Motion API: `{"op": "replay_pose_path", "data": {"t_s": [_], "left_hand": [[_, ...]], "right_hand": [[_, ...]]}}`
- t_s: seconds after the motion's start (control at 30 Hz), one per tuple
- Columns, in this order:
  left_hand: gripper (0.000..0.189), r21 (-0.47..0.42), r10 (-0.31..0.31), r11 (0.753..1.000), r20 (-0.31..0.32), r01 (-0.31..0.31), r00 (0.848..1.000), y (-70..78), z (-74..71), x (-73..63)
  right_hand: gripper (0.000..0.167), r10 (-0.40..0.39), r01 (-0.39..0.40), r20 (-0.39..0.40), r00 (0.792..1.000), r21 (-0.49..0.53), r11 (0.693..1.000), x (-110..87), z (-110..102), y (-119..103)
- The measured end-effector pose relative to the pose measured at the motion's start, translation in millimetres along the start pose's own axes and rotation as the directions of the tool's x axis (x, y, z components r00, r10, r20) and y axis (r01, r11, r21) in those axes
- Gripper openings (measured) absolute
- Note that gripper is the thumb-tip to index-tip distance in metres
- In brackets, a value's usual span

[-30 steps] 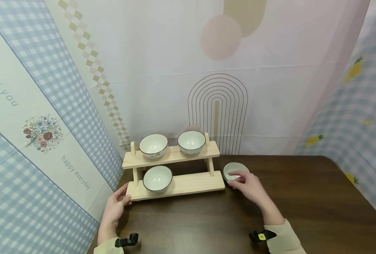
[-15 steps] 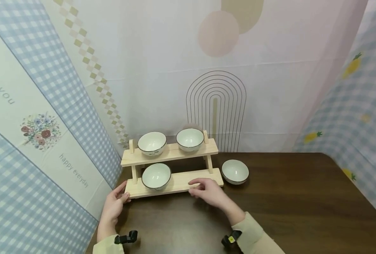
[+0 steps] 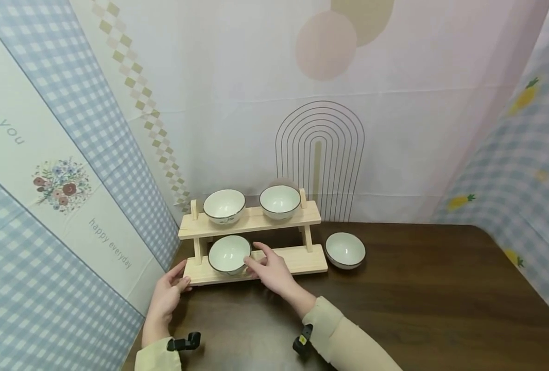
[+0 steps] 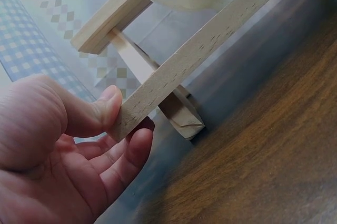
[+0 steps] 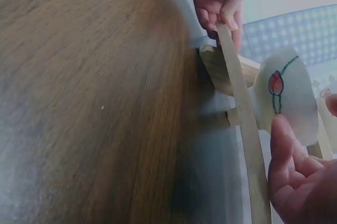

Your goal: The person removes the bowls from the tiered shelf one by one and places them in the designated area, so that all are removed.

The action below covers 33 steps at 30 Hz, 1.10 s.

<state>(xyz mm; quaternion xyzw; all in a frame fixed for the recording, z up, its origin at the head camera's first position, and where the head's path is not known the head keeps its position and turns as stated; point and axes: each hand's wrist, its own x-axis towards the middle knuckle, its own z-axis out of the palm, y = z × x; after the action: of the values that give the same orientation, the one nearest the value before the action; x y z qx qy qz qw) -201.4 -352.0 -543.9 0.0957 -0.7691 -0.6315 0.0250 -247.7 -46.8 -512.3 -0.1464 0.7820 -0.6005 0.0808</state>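
A two-tier wooden display shelf (image 3: 302, 260) stands on the dark table. My left hand (image 3: 166, 298) pinches the left end of its lower board, thumb (image 4: 108, 105) on top and fingers underneath. On the lower board's left part sits a white bowl (image 3: 228, 253) with a dark rim; the right wrist view shows a red tulip on its side. My right hand (image 3: 274, 272) is at this bowl's right side, thumb and forefinger spread, one fingertip (image 5: 281, 126) at the wall. Whether it presses there I cannot tell.
Two similar bowls stand on the upper board, one at left (image 3: 224, 205) and one at right (image 3: 280, 201). Another bowl (image 3: 345, 250) rests on the table just right of the shelf. Behind hangs a pale printed cloth (image 3: 237, 139), with blue checked cloth (image 3: 117, 206) at the left.
My right hand has left the bowl on the table and moved left, across the lower board, to the lower bowl. My left hand keeps its hold on the shelf.
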Motion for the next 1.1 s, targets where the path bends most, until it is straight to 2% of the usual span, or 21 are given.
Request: {"op": "replay_pose_path", "data": {"t_s": [0.23,0.6,0.87,1.1], "left_hand": [[0.057,-0.007,0.013,1.0,-0.004,-0.013,1.0,2.1,0.5,-0.8],[0.058,-0.007,0.003,1.0,0.005,-0.003,1.0,2.4,1.0,-0.5],[0.06,-0.017,-0.009,1.0,0.007,0.009,1.0,0.6,0.6,-1.8],[0.058,-0.01,0.011,1.0,0.004,-0.011,1.0,1.7,0.9,-1.9]], "right_hand": [[0.07,-0.018,0.018,-0.024,1.0,-0.034,0.999,4.6,3.9,-3.5],[0.069,-0.021,0.022,0.016,1.0,-0.052,0.998,6.3,3.6,-9.0],[0.067,-0.01,0.01,0.025,1.0,-0.018,1.0,5.1,5.6,-9.0],[0.065,-0.012,0.011,0.019,1.0,0.02,1.0,5.2,5.2,-10.6]]}}
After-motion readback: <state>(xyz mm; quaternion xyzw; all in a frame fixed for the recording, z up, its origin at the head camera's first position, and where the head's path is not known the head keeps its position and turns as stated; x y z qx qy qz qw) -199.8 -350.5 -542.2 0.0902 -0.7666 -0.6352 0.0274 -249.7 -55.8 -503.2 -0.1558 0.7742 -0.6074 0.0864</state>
